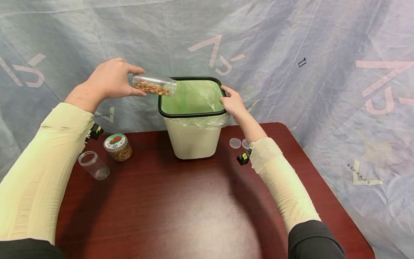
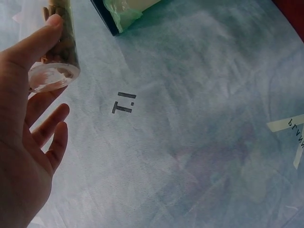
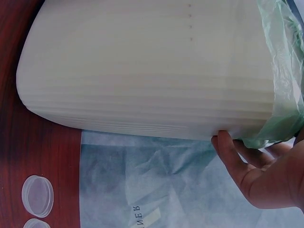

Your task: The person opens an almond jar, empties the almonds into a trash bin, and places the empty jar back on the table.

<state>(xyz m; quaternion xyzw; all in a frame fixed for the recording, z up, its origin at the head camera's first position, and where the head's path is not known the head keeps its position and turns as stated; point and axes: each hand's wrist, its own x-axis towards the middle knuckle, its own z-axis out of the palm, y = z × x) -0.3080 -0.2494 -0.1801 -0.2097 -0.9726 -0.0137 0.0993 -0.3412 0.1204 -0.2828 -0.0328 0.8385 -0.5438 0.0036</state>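
In the head view my left hand holds a clear plastic jar near its base, between thumb and fingers. The jar lies almost on its side, its uncapped mouth at the left rim of a white trash bin. Small brown pieces, like nuts, lie along its lower wall. The left wrist view shows the thumb pressed on the jar's side near the base. My right hand grips the bin's black rim on the right. A pale green bag lines the bin and folds over the rim.
On the table's left stand an uncapped clear jar and a lidded jar of tan pieces. Two clear lids, one nearer the bin, lie right of it. A grey cloth hangs behind the reddish-brown table.
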